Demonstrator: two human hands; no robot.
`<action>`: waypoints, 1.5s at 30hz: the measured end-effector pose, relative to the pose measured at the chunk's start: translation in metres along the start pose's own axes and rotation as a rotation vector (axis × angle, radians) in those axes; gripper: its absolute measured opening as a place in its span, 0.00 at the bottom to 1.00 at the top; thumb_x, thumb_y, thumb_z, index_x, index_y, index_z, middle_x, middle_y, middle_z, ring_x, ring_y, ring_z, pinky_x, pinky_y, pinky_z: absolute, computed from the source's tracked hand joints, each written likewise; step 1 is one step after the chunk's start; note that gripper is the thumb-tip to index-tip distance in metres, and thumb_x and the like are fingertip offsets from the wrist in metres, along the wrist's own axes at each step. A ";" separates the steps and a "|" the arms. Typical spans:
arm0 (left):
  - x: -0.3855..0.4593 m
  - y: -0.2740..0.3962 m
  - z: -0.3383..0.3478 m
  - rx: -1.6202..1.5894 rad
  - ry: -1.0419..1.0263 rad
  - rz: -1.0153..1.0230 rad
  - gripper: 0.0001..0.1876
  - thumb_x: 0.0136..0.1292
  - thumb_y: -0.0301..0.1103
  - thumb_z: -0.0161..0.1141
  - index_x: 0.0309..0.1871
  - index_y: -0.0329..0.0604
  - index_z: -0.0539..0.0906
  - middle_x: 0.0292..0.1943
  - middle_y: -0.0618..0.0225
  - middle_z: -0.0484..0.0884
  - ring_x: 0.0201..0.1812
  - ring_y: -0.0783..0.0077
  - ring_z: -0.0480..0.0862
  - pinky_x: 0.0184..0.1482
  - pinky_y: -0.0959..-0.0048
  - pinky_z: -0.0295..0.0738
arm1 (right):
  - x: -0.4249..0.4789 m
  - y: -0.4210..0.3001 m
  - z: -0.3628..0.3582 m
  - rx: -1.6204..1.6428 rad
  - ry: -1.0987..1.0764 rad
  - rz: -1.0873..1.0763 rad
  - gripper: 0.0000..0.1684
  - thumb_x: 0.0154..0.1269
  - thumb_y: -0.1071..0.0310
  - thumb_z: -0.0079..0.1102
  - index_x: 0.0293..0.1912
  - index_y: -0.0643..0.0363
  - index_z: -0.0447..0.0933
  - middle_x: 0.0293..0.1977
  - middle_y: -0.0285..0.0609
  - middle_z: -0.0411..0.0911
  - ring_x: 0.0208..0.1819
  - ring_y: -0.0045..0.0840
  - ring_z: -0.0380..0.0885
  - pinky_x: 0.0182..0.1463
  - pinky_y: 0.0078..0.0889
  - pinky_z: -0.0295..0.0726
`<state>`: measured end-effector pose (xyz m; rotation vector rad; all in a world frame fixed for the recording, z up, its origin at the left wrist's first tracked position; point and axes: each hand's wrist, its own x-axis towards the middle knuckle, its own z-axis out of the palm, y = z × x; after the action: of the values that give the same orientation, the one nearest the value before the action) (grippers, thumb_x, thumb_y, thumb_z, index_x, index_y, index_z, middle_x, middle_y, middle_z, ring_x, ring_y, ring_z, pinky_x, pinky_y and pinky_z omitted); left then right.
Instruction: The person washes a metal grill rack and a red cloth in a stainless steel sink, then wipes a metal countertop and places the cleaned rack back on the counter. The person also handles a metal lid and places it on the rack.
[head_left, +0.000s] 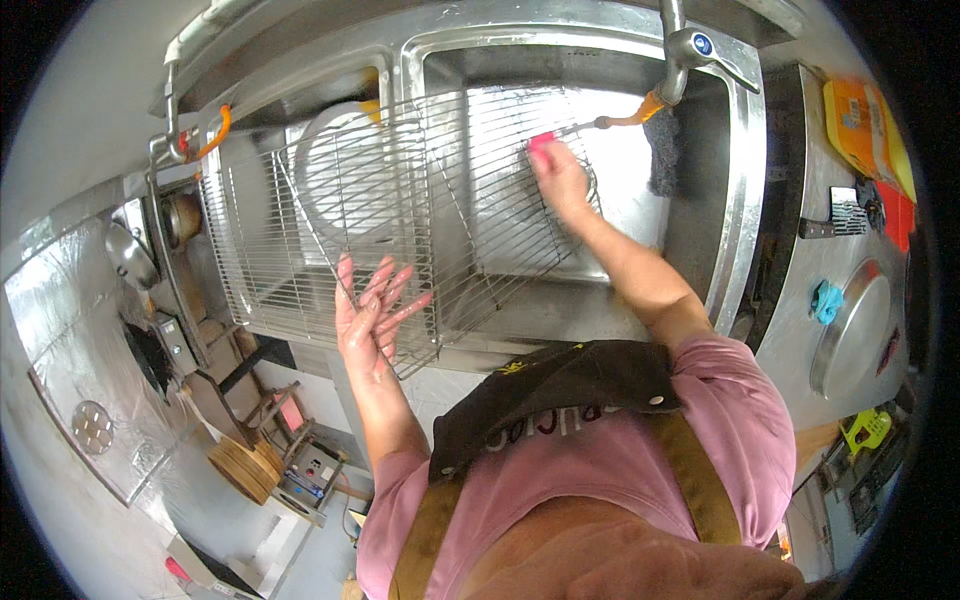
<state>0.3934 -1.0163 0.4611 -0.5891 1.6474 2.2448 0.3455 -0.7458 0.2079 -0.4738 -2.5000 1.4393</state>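
Note:
A metal wire rack (487, 262) lies slanted over the right basin of a stainless steel double sink (525, 307). My right hand (561, 180) is closed on a pink scrubbing pad or sponge (541, 141), against the rack's far right part. My left hand (373, 322) is at the rack's near left edge, its rim between thumb and palm, the fingers spread and wet. More wire racking (247, 225) spans the left basin, with a round white item (341, 172) beneath it. A dark mesh scrubber or cloth (663, 154) hangs in the right basin.
A faucet (675, 75) with an orange-wrapped spout reaches over the right basin. To the right, a steel counter (795, 300) holds a round metal pan (855, 330), a blue cloth (826, 301) and a dark-handled cleaver (817, 228). Another tap (180, 146) stands at the left.

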 end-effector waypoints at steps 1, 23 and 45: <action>0.000 0.001 0.001 -0.004 0.019 0.000 0.38 0.63 0.30 0.55 0.73 0.48 0.47 0.60 0.36 0.66 0.60 0.37 0.70 0.49 0.33 0.75 | -0.001 -0.032 -0.005 0.058 -0.086 -0.145 0.10 0.58 0.69 0.60 0.42 0.57 0.78 0.39 0.44 0.77 0.45 0.40 0.75 0.49 0.37 0.75; 0.010 -0.031 -0.010 -0.100 0.018 -0.079 0.38 0.60 0.24 0.52 0.73 0.54 0.49 0.62 0.38 0.64 0.61 0.37 0.69 0.49 0.31 0.74 | 0.061 0.121 -0.002 -0.046 0.249 0.324 0.09 0.61 0.68 0.58 0.40 0.61 0.77 0.30 0.50 0.79 0.35 0.45 0.78 0.44 0.40 0.77; 0.013 -0.030 0.007 -0.023 0.069 -0.080 0.39 0.62 0.27 0.53 0.73 0.52 0.45 0.60 0.38 0.67 0.60 0.36 0.71 0.45 0.37 0.80 | -0.049 0.012 -0.064 -0.109 -0.328 -0.167 0.12 0.46 0.73 0.56 0.36 0.58 0.73 0.33 0.48 0.75 0.39 0.44 0.75 0.44 0.44 0.75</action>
<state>0.3954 -1.0009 0.4316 -0.7326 1.6024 2.2123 0.4143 -0.7078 0.2279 -0.0428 -2.8017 1.4189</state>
